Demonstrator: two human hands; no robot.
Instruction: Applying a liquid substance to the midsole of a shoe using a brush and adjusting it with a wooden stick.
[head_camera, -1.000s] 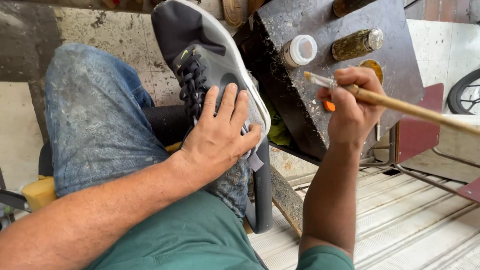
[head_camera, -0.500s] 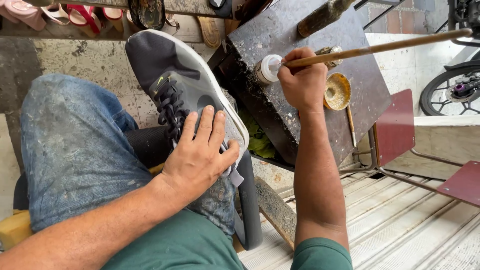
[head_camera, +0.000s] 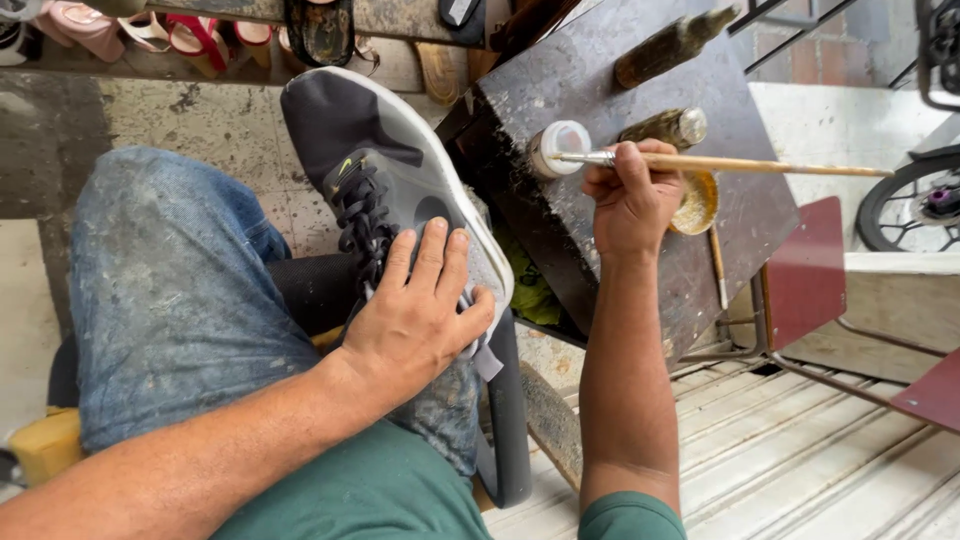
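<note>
The left hand (head_camera: 415, 320) is lying flat, fingers spread wide, pressing on the laced upper of a grey and black mesh sports shoe with a white sole (head_camera: 400, 190), which is resting across the person's knee in faded, stained blue jeans (head_camera: 170, 300), toe pointing away. The right hand (head_camera: 630, 200) is reaching over the near left part of a dark, scuffed and stained worktop (head_camera: 600, 80), fingers closed narrowly on a long wooden-handled brush with a metal ferrule (head_camera: 720, 163). The brush tip is sitting at the mouth of a small white round pot (head_camera: 558, 145) close to the worktop's left edge. Just beyond the hand, a grimy glass bottle with a pale cap (head_camera: 665, 128) is lying on its side, and a shallow yellowish dish (head_camera: 697, 203) is sitting beside the knuckles. Another dirty bottle (head_camera: 675, 42) is lying toward the far edge.
</note>
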